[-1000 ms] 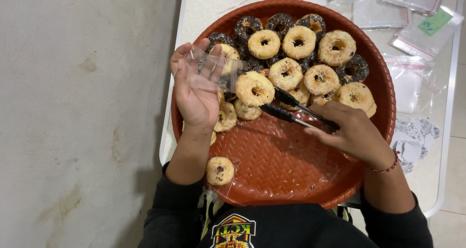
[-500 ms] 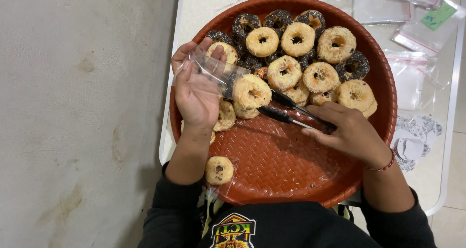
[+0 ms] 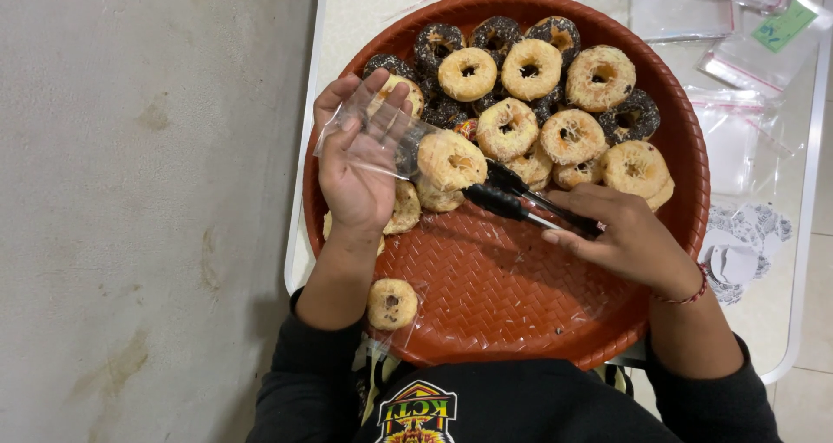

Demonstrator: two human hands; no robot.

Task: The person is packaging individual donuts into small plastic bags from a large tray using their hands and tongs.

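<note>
— Since a second ago, our tongs have carried the light doughnut a little further toward the mouth of the clear bag; the left hand has barely shifted.

— Agreed. Starting big: under the grip we have the round red woven tray, resting on a pale table.

— Beyond the grip, toward the tray's far rim, sits the heap of doughnuts, some pale and crumbed, some dark with chocolate.

— Our left hand lies palm up just left of the gripped doughnut, fingers spread, holding the small clear bag open against the palm.

— Our right hand is closed round the handles of the black tongs, and their tips pinch the light doughnut at its near edge.

— That doughnut touches the bag's mouth; we cannot tell whether it is partly inside.

— Nearer to us than the grip, one bagged doughnut lies at the tray's near left edge.

— Well right of the grip, empty clear bags lie on the table.
</note>
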